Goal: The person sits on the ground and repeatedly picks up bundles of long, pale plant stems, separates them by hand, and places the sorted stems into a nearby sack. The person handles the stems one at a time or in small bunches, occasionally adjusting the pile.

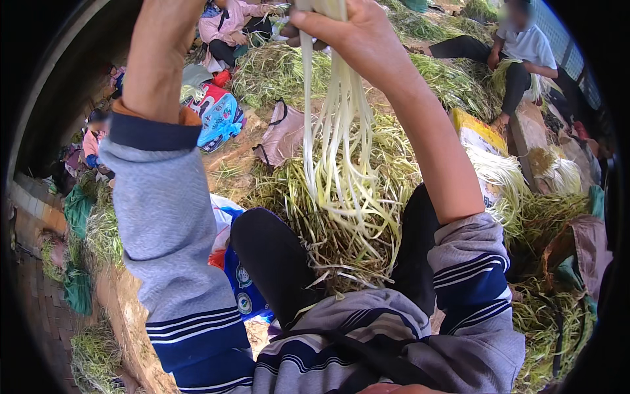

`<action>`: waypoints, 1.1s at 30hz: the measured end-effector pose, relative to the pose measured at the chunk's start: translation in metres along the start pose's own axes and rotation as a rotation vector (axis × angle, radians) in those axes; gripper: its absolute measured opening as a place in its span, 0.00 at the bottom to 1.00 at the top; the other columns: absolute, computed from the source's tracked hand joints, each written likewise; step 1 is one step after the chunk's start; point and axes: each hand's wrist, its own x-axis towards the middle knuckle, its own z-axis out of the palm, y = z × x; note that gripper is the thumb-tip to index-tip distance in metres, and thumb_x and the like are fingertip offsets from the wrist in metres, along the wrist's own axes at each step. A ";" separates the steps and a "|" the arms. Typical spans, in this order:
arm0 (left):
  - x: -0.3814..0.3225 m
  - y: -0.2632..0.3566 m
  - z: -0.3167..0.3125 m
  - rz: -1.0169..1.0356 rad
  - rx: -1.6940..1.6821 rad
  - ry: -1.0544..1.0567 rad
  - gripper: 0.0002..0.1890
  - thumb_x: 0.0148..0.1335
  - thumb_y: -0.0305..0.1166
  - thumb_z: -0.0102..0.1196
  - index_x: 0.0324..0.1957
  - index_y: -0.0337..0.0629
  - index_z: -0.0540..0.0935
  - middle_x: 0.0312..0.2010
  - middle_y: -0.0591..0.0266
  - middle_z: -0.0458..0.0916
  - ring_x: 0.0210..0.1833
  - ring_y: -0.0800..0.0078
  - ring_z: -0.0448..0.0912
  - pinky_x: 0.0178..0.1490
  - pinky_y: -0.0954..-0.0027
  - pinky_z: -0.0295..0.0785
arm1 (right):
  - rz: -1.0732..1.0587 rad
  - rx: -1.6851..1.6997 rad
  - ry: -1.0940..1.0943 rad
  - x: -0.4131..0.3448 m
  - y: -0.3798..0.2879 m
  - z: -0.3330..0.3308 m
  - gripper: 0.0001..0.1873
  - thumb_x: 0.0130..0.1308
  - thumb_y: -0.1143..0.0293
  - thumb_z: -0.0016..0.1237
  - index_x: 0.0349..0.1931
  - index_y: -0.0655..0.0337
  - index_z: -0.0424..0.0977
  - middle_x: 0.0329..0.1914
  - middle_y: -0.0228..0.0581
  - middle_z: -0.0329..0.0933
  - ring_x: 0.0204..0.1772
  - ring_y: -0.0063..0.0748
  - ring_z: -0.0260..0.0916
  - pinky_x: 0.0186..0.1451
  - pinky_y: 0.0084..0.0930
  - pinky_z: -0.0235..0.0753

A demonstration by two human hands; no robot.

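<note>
My right hand (339, 29) is raised at the top edge, closed around a bunch of long pale vegetable stalks (339, 113). The stalks hang down from it, their thin yellowish ends over a heap of green and yellow stalks (290, 207) between my knees. The fingers seen under its thumb look dark. My left forearm (157, 64) reaches up on the left, and the hand itself lies beyond the top edge. Whether it touches the bunch's upper part is hidden.
A pinkish cloth bag (285, 135) and a blue and red bag (216, 115) lie ahead on the left. Pale stalks (502, 172) lie by a yellow and white sack (480, 133) at right. Several people sit among stalk heaps, including one in a white shirt (526, 47).
</note>
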 end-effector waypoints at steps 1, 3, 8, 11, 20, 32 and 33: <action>-0.006 0.012 0.006 0.105 0.019 -0.033 0.28 0.63 0.56 0.48 0.42 0.37 0.77 0.36 0.62 0.78 0.39 0.76 0.75 0.44 0.74 0.68 | -0.061 -0.086 -0.119 0.001 -0.010 -0.001 0.21 0.62 0.62 0.51 0.51 0.63 0.67 0.46 0.43 0.74 0.49 0.34 0.71 0.49 0.29 0.70; -0.012 0.048 0.013 0.378 0.321 -0.209 0.28 0.64 0.54 0.46 0.42 0.32 0.76 0.36 0.57 0.78 0.41 0.69 0.74 0.46 0.70 0.68 | -0.305 -0.131 -0.003 0.016 -0.030 0.033 0.18 0.62 0.65 0.49 0.50 0.63 0.68 0.44 0.40 0.75 0.48 0.32 0.70 0.49 0.29 0.70; -0.025 0.064 -0.004 0.210 0.069 0.009 0.31 0.65 0.57 0.43 0.46 0.32 0.76 0.39 0.58 0.79 0.45 0.69 0.76 0.52 0.70 0.68 | -0.090 0.095 0.047 0.013 -0.041 0.041 0.07 0.63 0.73 0.46 0.39 0.65 0.73 0.33 0.30 0.77 0.38 0.19 0.70 0.44 0.21 0.71; -0.044 0.020 -0.032 -0.144 -0.132 0.016 0.35 0.63 0.59 0.44 0.56 0.34 0.72 0.49 0.54 0.77 0.52 0.68 0.75 0.57 0.67 0.66 | 0.078 0.448 0.333 0.013 -0.047 0.034 0.03 0.62 0.73 0.49 0.34 0.61 0.74 0.29 0.30 0.74 0.31 0.21 0.71 0.33 0.22 0.73; -0.151 0.018 0.043 -0.516 -0.680 -0.182 0.26 0.63 0.43 0.52 0.55 0.34 0.65 0.34 0.59 0.78 0.33 0.71 0.81 0.33 0.75 0.78 | 0.127 0.717 0.339 0.019 -0.051 0.039 0.09 0.63 0.67 0.52 0.37 0.62 0.71 0.26 0.33 0.73 0.25 0.23 0.70 0.28 0.22 0.73; -0.163 -0.022 0.045 -0.627 -0.672 -0.368 0.16 0.66 0.37 0.48 0.47 0.33 0.70 0.25 0.67 0.72 0.20 0.82 0.71 0.22 0.80 0.67 | 0.353 0.416 -0.054 -0.047 -0.032 -0.002 0.17 0.57 0.61 0.58 0.43 0.61 0.75 0.37 0.35 0.77 0.40 0.27 0.75 0.37 0.22 0.77; -0.160 -0.025 0.057 -0.631 -0.672 -0.401 0.16 0.66 0.37 0.48 0.47 0.33 0.71 0.25 0.67 0.72 0.20 0.82 0.71 0.22 0.80 0.67 | 0.416 0.278 -0.053 -0.055 -0.038 -0.018 0.18 0.57 0.60 0.58 0.43 0.62 0.75 0.37 0.36 0.78 0.39 0.26 0.75 0.34 0.20 0.76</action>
